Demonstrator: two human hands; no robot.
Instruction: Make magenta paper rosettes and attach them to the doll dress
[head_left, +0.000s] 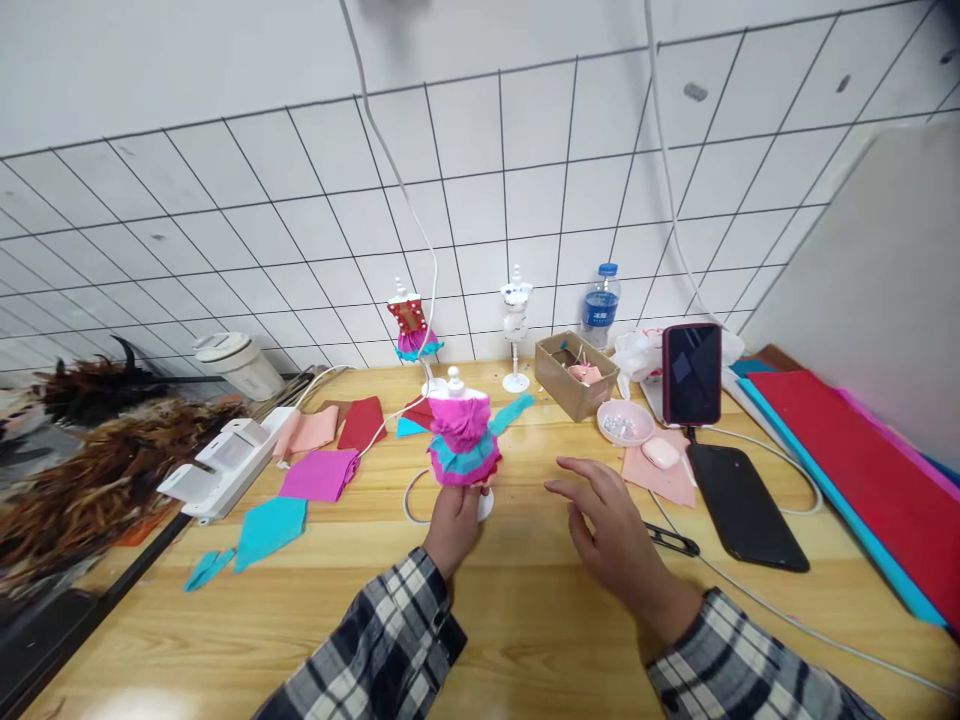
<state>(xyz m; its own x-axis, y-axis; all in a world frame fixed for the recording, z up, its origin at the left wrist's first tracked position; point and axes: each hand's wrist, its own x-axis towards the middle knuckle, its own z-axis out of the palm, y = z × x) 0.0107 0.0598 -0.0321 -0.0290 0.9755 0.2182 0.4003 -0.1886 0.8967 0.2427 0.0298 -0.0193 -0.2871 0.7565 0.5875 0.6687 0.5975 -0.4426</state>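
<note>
My left hand [454, 522] is closed round the stand of a miniature dress form [459, 432], just under its skirt. The form stands upright in a pink bodice and a ruffled skirt of turquoise and pink; part of its white round base shows beside my fingers. My right hand [600, 515] hovers over the table to the right, fingers apart and holding nothing. Beyond the form, a turquoise strip [513, 412] lies on the wood. Near my right wrist are black thread snips [673, 540], partly hidden by the hand.
Behind stand a dressed mini form [410, 325], a bare white one [516, 320], a cardboard box [570, 400] and a water bottle [601, 305]. Fabric pieces [319, 475] and a power strip [229, 465] lie left. Rightward are a bead dish [625, 424], phones [746, 505] and red sheets [870, 470].
</note>
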